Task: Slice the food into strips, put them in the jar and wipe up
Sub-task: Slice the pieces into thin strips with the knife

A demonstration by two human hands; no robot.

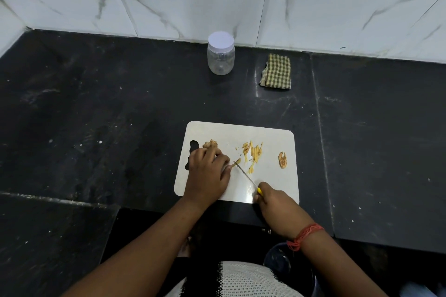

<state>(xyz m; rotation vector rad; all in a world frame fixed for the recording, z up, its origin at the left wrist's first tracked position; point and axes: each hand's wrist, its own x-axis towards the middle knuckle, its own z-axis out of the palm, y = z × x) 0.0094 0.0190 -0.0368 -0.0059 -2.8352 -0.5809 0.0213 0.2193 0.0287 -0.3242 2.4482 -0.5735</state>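
A white cutting board [272,183] lies on the black counter. My left hand [207,171] presses a thin yellow piece of food [237,162] onto the board. My right hand [277,205] grips a yellow-handled knife [246,175], whose blade tip rests at that piece. Yellow strips [253,154] lie in a loose pile at the board's middle. A knobbly uncut lump [210,144] sits just beyond my left fingers. A peel scrap [282,159] lies near the board's right edge. An empty clear jar [221,54] with a white lid on stands by the back wall.
A folded green checked cloth [276,72] lies right of the jar by the marble wall. The black counter [96,116] spreads wide to the left and right. Below the counter's front edge, a dark bucket [284,263] sits near my body.
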